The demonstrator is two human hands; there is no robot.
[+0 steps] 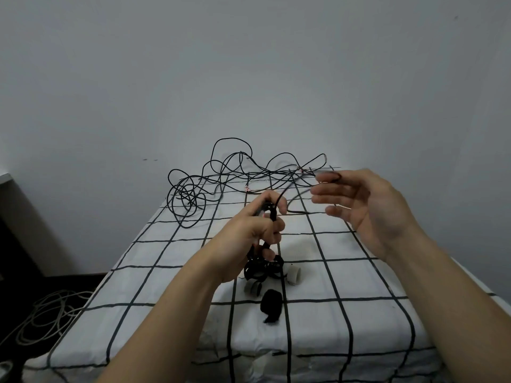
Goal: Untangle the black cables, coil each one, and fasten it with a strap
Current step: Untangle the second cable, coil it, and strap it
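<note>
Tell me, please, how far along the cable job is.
Done: no strapped coil shows yet. In hand: the left hand grips a started coil, its cable running over the fingers of the right hand. Left: the tangle at the far end, and the straps lying unused.

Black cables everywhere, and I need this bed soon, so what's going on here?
A person is winding one black cable. The left hand grips a small coil above the checked sheet, while the open right hand carries the cable over a fingertip. The tangle at the far end is not yet coiled. Strap rolls lie on the sheet below the left hand.
</note>
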